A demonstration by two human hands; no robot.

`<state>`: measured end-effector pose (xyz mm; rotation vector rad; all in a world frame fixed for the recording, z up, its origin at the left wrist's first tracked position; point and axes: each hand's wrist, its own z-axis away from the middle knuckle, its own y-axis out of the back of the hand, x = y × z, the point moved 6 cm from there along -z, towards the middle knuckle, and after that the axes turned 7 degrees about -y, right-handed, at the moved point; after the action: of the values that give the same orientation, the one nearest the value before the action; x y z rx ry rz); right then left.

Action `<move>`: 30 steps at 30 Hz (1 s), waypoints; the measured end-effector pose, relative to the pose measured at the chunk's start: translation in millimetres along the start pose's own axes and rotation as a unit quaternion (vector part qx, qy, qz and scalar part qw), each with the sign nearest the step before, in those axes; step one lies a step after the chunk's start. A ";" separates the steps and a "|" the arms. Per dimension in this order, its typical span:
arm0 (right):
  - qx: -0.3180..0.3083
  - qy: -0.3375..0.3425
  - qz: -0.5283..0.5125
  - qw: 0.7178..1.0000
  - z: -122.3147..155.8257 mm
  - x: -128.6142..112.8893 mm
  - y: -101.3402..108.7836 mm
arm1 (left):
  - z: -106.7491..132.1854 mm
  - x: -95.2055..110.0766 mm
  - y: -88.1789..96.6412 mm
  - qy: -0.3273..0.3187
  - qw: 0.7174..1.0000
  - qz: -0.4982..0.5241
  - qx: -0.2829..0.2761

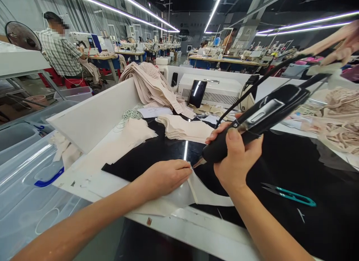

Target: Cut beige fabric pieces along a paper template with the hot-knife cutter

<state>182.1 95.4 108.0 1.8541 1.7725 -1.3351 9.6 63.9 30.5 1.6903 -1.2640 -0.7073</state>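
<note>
My right hand (237, 156) is wrapped round a thick black corded hand tool (260, 113) with a silver lever on its side. Its narrow metal tip (199, 162) points down beside the fingertips of my left hand (165, 177). Those fingers are pinched on the edge of a pale beige fabric piece (209, 192), which lies on a glossy black sheet (140, 162). Whether the tip touches the cloth I cannot tell. Beyond it sits a stack of beige fabric pieces (186, 128). Teal thread snips (291, 196) lie to the right of my right hand.
A white board (95, 115) edges the table's left side, with draped beige fabric (151, 83) at its far end. Behind stands a white vented box (211, 88). Clear plastic bins (22, 201) are at left. Another person's hand (340, 48) reaches in at upper right, near beige strips (342, 119).
</note>
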 end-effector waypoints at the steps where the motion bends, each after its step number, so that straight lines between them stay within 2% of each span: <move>1: 0.001 0.002 0.000 1.000 0.0 0.2 0.1 | 0.1 0.3 0.2 -0.001 1.000 -0.003 0.002; 13: -0.029 0.009 0.017 0.999 4.5 1.2 -0.3 | 0.5 0.8 2.7 -0.002 1.000 -0.004 0.008; 17: 0.008 0.002 -0.002 1.000 5.1 -7.0 3.9 | -0.2 1.6 6.2 -0.008 0.999 -0.010 0.029; 20: 0.024 -0.005 -0.022 0.999 7.1 -11.2 8.5 | -0.6 0.3 5.9 0.000 1.000 -0.002 0.017; 30: -0.009 0.005 0.015 1.000 14.8 -7.9 10.8 | 3.2 -5.4 4.7 0.018 1.000 0.023 0.001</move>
<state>186.6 77.1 101.4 1.8727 1.7494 -1.2977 3.1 67.5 33.0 1.6627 -1.2736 -0.6460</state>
